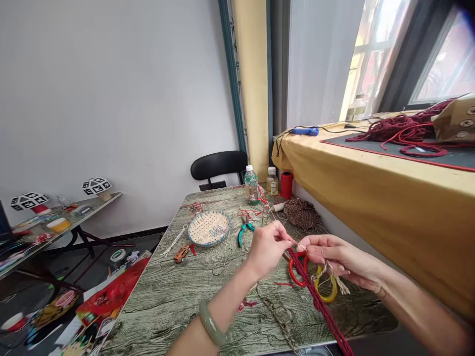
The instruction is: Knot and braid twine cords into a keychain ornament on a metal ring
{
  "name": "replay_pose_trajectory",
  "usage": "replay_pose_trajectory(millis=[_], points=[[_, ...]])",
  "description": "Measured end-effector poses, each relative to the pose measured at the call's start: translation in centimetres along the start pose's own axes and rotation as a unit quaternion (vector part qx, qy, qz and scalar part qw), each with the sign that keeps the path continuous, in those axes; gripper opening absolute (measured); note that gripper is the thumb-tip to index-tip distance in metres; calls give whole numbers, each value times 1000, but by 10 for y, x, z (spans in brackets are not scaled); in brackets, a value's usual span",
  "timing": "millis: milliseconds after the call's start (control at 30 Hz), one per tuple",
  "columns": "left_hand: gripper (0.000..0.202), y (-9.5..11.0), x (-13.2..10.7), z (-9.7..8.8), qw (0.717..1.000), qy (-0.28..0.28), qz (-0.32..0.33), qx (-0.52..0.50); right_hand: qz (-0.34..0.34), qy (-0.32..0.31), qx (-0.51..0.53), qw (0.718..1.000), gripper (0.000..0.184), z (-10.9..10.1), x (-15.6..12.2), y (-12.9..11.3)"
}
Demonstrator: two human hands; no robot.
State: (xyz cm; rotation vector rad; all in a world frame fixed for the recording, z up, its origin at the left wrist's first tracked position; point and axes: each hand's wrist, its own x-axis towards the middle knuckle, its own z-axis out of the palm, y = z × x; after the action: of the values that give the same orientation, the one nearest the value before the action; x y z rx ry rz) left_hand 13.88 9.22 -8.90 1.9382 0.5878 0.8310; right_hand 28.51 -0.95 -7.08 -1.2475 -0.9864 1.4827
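My left hand point(267, 248) is closed in a pinch, thumb against forefinger, on a thin beige cord. My right hand point(339, 254) pinches the same cord just to the right, and frayed beige ends point(339, 282) hang below its fingers. A dark red braided cord point(315, 296) runs from beneath the fingertips to the table's front edge. Under the hands lie a red loop handle point(291, 271) and a yellow loop handle point(328, 298), which look like scissor handles. The fingers hide part of the cord. Teal-handled pliers point(240, 235) lie beyond my left hand.
A woven basket point(202, 232) holding small beads, an orange toy car point(182, 253) and a plastic bottle point(251, 188) stand on the wood-grain table point(159, 301). Brown yarn point(302, 213) and a red spool point(286, 185) sit by the raised, cloth-covered ledge point(352, 183) at right.
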Motion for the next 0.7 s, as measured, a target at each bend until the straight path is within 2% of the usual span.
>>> replay_pose_trajectory(millis=[100, 200, 467, 533, 600, 700], points=[[4, 1, -1, -4, 1000, -7, 6, -11, -38, 27, 20, 999, 26, 2, 5, 10], [10, 3, -7, -6, 1000, 4, 18, -7, -70, 42, 11, 997, 26, 10, 7, 17], [17, 11, -20, -12, 997, -1, 20, -76, -128, 82, -125, 980, 24, 37, -6, 15], [14, 14, -20, -12, 993, -10, 13, -116, -157, 104, -178, 966, 21, 43, -8, 13], [10, 15, -19, -11, 988, -13, 0, -156, -186, 128, -258, 940, 19, 48, -8, 14], [15, 15, -17, -7, 979, -7, -26, -203, -200, 141, -333, 911, 19, 49, -6, 17]])
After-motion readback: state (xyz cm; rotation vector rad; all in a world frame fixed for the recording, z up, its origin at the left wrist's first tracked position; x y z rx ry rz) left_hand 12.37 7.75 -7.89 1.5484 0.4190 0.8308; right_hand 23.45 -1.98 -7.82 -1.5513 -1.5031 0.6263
